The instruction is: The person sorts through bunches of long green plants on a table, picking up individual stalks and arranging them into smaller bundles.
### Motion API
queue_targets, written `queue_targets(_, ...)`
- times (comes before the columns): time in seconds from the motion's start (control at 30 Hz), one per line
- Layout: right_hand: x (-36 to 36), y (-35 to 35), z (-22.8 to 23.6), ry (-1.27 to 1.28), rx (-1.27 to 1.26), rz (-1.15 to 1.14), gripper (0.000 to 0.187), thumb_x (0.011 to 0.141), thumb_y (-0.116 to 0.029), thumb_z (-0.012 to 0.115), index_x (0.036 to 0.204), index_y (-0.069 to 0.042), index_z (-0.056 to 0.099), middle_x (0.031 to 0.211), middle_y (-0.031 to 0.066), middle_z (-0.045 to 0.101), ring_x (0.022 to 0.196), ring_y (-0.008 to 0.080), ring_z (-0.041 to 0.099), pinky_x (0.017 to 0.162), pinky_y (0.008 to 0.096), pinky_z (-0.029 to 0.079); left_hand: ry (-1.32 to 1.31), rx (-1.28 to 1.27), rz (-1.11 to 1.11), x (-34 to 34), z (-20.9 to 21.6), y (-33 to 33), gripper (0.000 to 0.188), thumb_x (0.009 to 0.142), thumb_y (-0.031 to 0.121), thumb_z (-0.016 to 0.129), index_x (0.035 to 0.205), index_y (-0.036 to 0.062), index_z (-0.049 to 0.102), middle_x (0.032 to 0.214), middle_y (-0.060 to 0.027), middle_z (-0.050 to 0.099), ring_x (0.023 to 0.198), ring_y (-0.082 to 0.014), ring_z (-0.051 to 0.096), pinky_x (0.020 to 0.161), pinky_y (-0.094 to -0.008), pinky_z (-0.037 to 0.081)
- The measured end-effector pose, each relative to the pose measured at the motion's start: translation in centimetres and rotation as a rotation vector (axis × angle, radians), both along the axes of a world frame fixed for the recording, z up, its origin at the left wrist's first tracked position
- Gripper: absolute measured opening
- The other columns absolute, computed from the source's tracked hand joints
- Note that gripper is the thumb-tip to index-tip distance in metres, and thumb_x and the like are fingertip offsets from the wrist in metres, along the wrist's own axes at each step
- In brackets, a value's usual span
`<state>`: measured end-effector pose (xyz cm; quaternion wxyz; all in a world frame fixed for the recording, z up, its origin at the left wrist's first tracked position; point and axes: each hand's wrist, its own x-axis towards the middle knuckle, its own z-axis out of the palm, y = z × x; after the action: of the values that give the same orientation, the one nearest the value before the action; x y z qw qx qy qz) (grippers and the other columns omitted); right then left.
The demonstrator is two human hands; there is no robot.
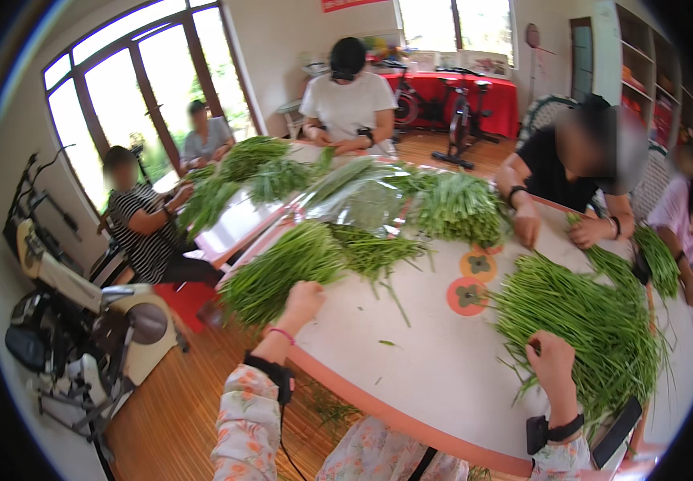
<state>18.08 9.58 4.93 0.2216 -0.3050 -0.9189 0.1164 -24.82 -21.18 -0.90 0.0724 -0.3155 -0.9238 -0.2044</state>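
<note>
Head view, left to right. Left heap of green stalks [282,268] lies on the near-left part of the surface [410,361]. Single stalks should be very light, bendy and easily creased; the whole heap likely shifts loosely, since no tie shows. Best hold is probably a light pinch mid-stalk, or a whole-hand grip round a bunch. Looks bright green, thin, grass-like, roughly combed one way, with ragged ends.

Left hand [303,303] is at the heap's right-hand edge, fingers partly bent; cannot tell if it pinches a stalk or just rests against them.

Middle: a limp, darker tangle [372,250] sits just beside that heap, strays trailing toward the bare surface. Probably softer, prone to snagging; lift by one end. Further back, a thick bunch [460,210] with pale green ends facing the near side.

Right hand [553,361] is at the left edge of the right heap [579,321], fingers curled in toward the thumb; contact and any pinched stalk can't be made out. Right heap is broad, long-stalked, vivid green, layered mostly parallel, loose ends fraying out. Likely springy in bulk, flimsy singly; outer stalks look easiest to grab.
</note>
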Motion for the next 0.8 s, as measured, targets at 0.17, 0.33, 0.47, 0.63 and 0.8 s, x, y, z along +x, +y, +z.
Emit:
queue_targets(0.17,-0.3,0.5,0.7,0.145,-0.232,-0.023,0.017,0.075,-0.017,0.067,0.089,-0.007,0.066,0.080,0.0054,0.066,0.063,0.0192,0.061,0.058,0.0305,0.047,-0.188,0.330,-0.149,2.3,1.9,4.6,0.018,0.076,0.013,0.064,0.090,0.0000,0.066,0.078,-0.0128,0.066,0.070,-0.0219,0.065,0.064,-0.0305,0.051)
queue_targets(0.33,-0.1,0.8,2.2,0.277,-0.652,0.034,0.019,0.079,-0.016,0.068,0.093,-0.003,0.066,0.066,0.0011,0.061,0.054,0.0073,0.051,0.052,0.0233,0.042,-0.866,0.379,-0.618,16.1,7.3,15.3,0.021,0.088,0.017,0.058,0.103,0.0033,0.063,0.088,-0.0027,0.066,0.076,-0.0080,0.061,0.065,-0.0199,0.045)
queue_targets(0.47,-0.8,0.3,2.3,0.309,-0.803,0.102,0.016,0.081,-0.013,0.068,0.091,-0.002,0.067,0.063,-0.0049,0.057,0.055,0.0016,0.044,0.050,0.0194,0.037,-1.316,0.742,-0.749,25.0,6.3,20.9,0.029,0.091,0.018,0.056,0.111,-0.0031,0.059,0.102,-0.0065,0.064,0.090,-0.0114,0.060,0.077,-0.0236,0.048)
queue_targets(0.63,-1.3,0.6,1.0,0.393,-0.865,0.074,0.014,0.081,-0.011,0.068,0.088,0.000,0.066,0.065,-0.0055,0.057,0.056,0.0010,0.045,0.050,0.0182,0.036,-1.518,0.913,-0.683,27.8,5.0,22.8,0.030,0.091,0.016,0.056,0.115,-0.0027,0.057,0.101,-0.0061,0.064,0.091,-0.0100,0.059,0.078,-0.0243,0.049)
queue_targets(0.8,-2.0,1.3,-0.3,0.392,-0.915,0.060,0.015,0.082,-0.011,0.066,0.089,0.002,0.063,0.069,-0.0040,0.059,0.057,0.0017,0.047,0.051,0.0180,0.038,-1.574,0.873,-0.558,27.1,2.5,23.6,0.028,0.093,0.018,0.051,0.111,-0.0024,0.058,0.105,-0.0079,0.062,0.093,-0.0121,0.059,0.080,-0.0260,0.050)
